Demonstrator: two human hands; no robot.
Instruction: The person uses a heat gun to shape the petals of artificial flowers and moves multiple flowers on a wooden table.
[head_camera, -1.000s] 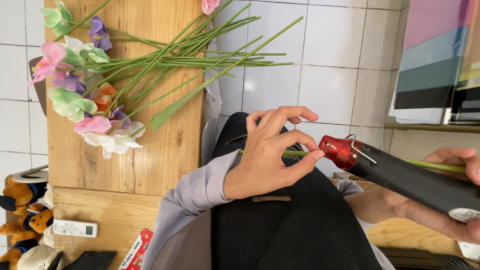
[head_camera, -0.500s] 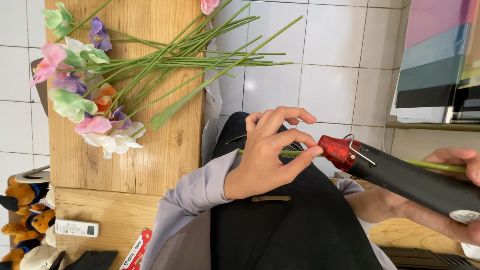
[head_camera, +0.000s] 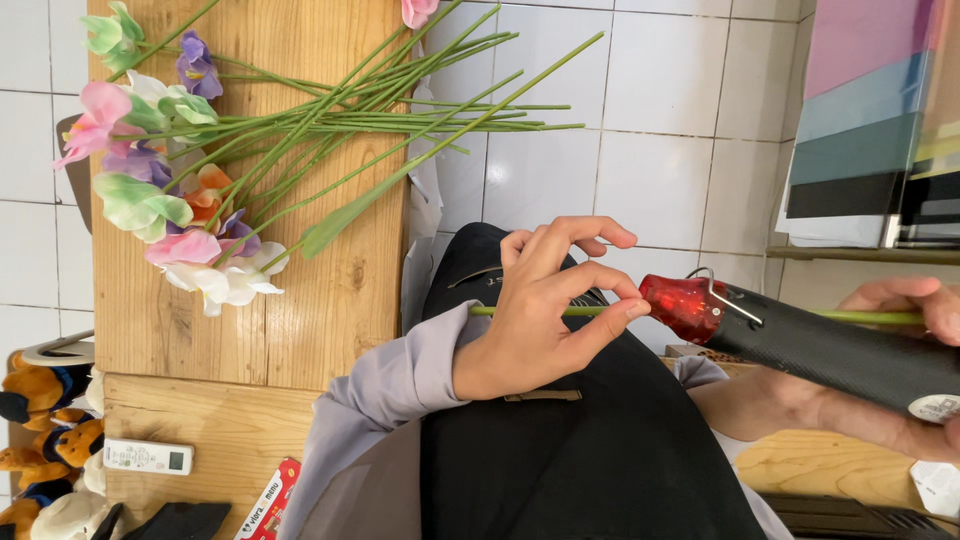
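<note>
I pinch the green stem (head_camera: 585, 311) in my left hand (head_camera: 540, 310) beside the heat gun (head_camera: 800, 340) gripped in my right hand (head_camera: 900, 400), heating it, a step needing steady aim.

Colours of the stems, tool and surroundings, head view.

A plain green stem (head_camera: 575, 311) meets a tool (head_camera: 800, 340) with a glossy red tip, a silver wire clip and a matt black body with a fine woven texture and a white round label. The artificial flowers (head_camera: 170, 190) are pink, purple, orange, white and pale green on green stalks, lying on a light brown wooden surface (head_camera: 330, 300) with visible grain. The sleeve (head_camera: 380, 400) is pale lilac-grey; the apron (head_camera: 560, 460) is black with a brown clasp. The wall tiles (head_camera: 650, 120) are white with grey joints. Stacked sheets (head_camera: 870, 110) show bands of pink, light blue, teal and black. The remote control (head_camera: 148, 457) is white.
</note>
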